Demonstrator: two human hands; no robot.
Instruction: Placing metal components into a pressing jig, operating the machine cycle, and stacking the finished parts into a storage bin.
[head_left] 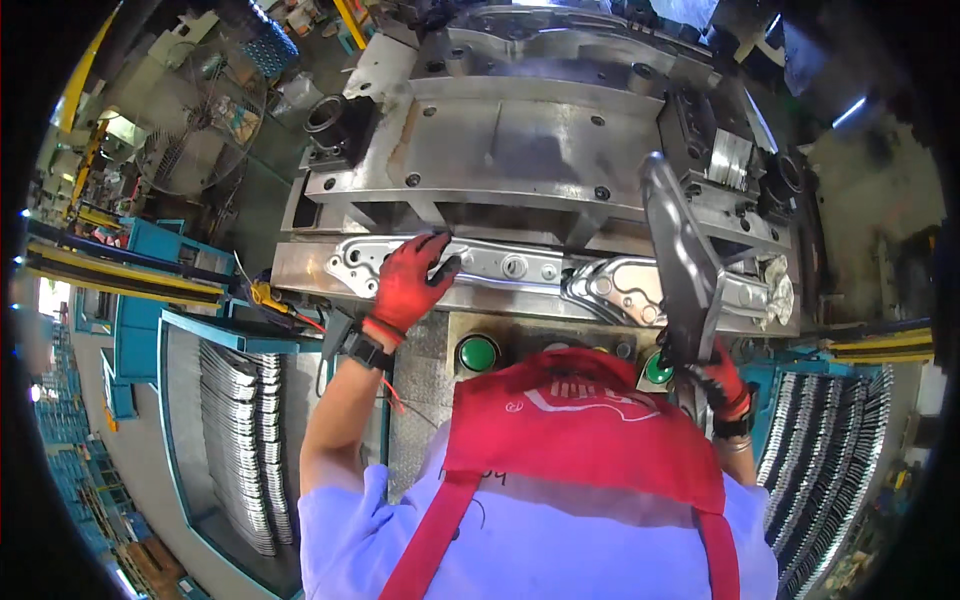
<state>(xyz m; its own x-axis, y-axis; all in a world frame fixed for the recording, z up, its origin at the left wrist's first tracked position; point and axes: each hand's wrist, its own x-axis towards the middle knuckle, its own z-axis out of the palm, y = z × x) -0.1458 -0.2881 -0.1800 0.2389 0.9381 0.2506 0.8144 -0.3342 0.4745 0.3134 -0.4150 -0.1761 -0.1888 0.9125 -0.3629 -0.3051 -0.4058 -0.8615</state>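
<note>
My left hand (pixel 409 281), in a red glove with dark fingertips, lies over a long stamped metal bracket (pixel 485 262) on the die's front ledge. Its thumb and fingers are apart, with a gap between them. At the lower right, my right hand (pixel 722 384), gloved the same way, grips the near end of a second stamped metal part (pixel 684 255). That part is tilted up and points away from me. Its body hides some of my right fingers. A curved stamped piece (pixel 615 287) lies on the ledge between the hands.
Behind the ledge stands a large steel press die (pixel 520 135). Green push buttons (pixel 478 352) sit close before me. Racks of stacked metal parts stand at left (pixel 240 440) and right (pixel 830 430). A crumpled cloth (pixel 778 290) lies at the ledge's right end; a fan (pixel 200 130) stands far left.
</note>
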